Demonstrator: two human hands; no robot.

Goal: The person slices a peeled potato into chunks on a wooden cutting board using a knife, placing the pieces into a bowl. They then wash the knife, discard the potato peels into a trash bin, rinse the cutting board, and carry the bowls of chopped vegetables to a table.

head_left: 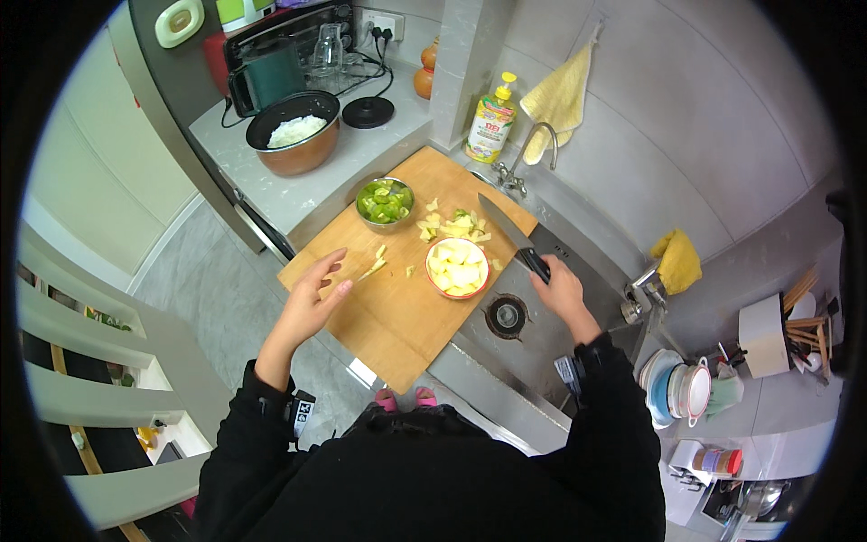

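My right hand grips the black handle of a kitchen knife, its blade pointing away over the right edge of a wooden cutting board. Fingers apart and holding nothing, my left hand hovers by the board's left side. Just beyond its fingertips lie a few pale yellow scraps. A red-rimmed bowl on the board is full of pale yellow chunks. Peelings are piled behind it. Farther left stands a steel bowl of cut green peppers.
The board spans part of a steel sink with a drain and faucet. A soap bottle stands behind. On the left counter are a pot of white rice, a kettle and its base. Dishes stand right.
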